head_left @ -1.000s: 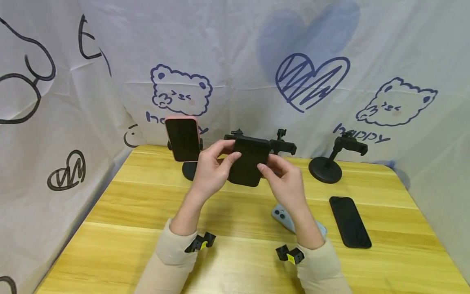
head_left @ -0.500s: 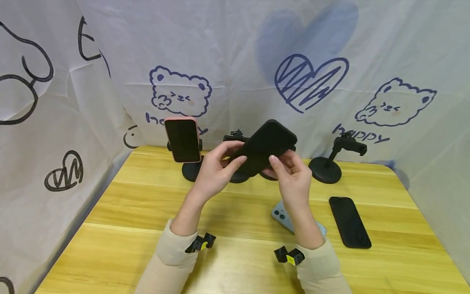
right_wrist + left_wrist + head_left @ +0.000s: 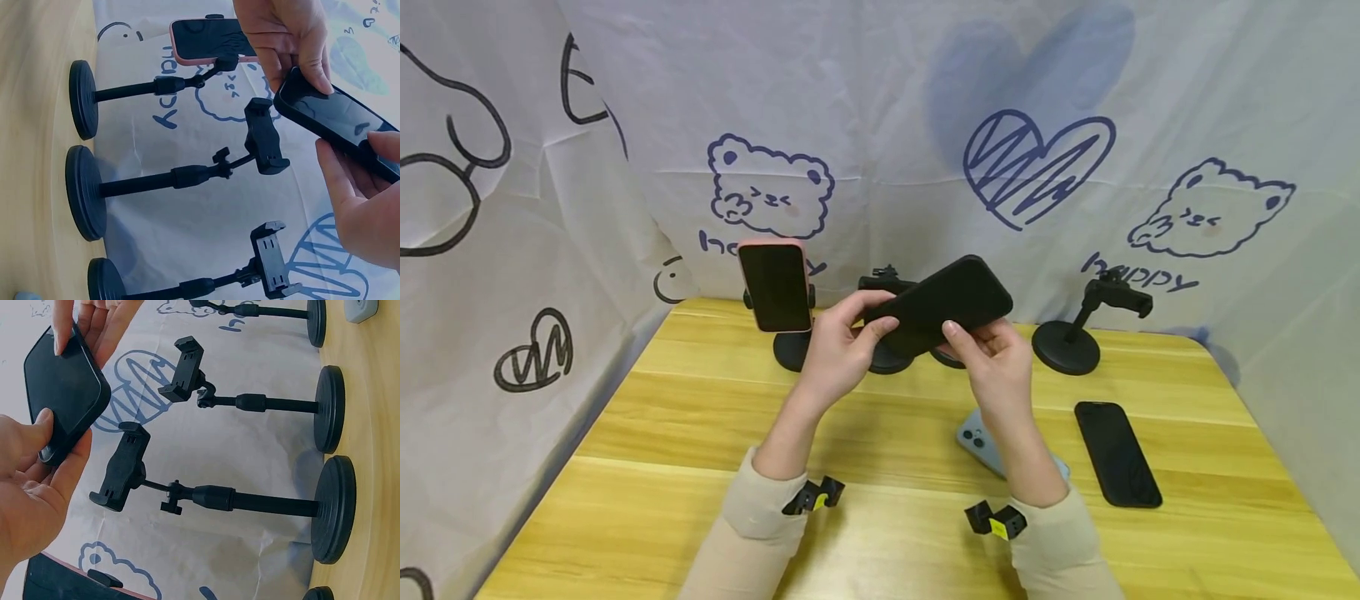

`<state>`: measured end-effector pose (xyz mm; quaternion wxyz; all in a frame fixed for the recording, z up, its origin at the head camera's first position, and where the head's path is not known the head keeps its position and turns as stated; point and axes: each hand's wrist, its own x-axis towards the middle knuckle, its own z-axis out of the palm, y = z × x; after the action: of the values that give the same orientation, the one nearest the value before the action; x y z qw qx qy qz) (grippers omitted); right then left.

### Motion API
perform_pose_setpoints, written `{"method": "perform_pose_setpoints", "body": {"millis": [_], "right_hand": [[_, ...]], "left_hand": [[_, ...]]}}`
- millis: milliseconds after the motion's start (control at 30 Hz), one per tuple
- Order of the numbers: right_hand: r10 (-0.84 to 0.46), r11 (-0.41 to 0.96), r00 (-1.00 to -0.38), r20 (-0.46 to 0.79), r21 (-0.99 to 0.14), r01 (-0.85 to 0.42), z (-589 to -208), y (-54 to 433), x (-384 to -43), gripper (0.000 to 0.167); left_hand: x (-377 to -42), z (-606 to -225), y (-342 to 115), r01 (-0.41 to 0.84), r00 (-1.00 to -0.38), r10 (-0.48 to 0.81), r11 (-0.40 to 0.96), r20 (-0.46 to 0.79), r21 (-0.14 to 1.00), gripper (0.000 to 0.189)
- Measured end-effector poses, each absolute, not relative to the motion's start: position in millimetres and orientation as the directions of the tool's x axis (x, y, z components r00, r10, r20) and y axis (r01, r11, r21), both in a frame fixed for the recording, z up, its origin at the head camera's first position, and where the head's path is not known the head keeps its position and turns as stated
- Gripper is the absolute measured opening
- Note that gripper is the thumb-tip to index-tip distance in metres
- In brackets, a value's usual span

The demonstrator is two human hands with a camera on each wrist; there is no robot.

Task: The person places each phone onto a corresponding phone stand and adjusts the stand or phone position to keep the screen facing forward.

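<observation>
A black smartphone (image 3: pixel 955 300) hangs tilted in the air between both hands, its upper end toward the right. My left hand (image 3: pixel 841 346) pinches its left end, thumb on the near face. Near its lower right edge, my right hand (image 3: pixel 1002 367) grips it with the thumb in front and the fingers behind. The dark screen (image 3: pixel 347 112) faces me in the right wrist view. Behind the phone stand two black phone stands, partly hidden in the head view; the left wrist view shows their clamps, a nearer clamp (image 3: pixel 122 467) and a farther clamp (image 3: pixel 182 370), both without a phone.
At the back left, a pink-cased phone (image 3: pixel 775 286) sits upright in another stand. A further stand (image 3: pixel 1066 347) is at the back right. A light blue phone (image 3: pixel 981 442) lies partly under my right forearm, and a black phone (image 3: pixel 1117 454) lies right of it on the wooden table (image 3: pixel 647 467).
The held phone has turned from nearly upright to a slant toward the right, then dipped a little flatter. My right hand has shifted slightly right with it; my left hand stays about in place.
</observation>
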<state>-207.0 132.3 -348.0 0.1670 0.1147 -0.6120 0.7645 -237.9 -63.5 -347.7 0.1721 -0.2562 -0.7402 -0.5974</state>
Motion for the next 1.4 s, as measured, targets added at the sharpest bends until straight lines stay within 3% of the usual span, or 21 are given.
{"method": "perform_pose_setpoints", "body": {"millis": [267,467,633,1000,1400], "right_hand": [[0.116,-0.191,-0.911,0.395,-0.891,-0.411,-346,135,-216,0.012],[0.115,-0.181,-0.905,0.41,-0.887,-0.425,-334,133,-228,0.01],[0.1,-0.156,-0.895,0.434,-0.882,-0.445,-319,131,-241,0.012],[-0.039,-0.08,-0.899,0.437,-0.898,-0.433,-287,123,-275,0.023],[-0.147,0.007,-0.932,0.33,-0.942,-0.335,-287,127,-300,0.032]], "left_hand": [[-241,-351,-61,0.609,-0.791,0.153,0.111,0.592,0.785,0.029],[-247,-357,-62,0.688,-0.724,-0.007,0.059,0.689,0.723,0.03],[-255,-364,-61,0.709,-0.688,-0.1,0.119,0.719,0.695,0.033],[-266,-384,-59,0.579,-0.783,-0.121,0.217,0.61,0.786,0.041],[-273,-391,-61,0.592,-0.749,-0.185,0.246,0.637,0.767,0.031]]}}
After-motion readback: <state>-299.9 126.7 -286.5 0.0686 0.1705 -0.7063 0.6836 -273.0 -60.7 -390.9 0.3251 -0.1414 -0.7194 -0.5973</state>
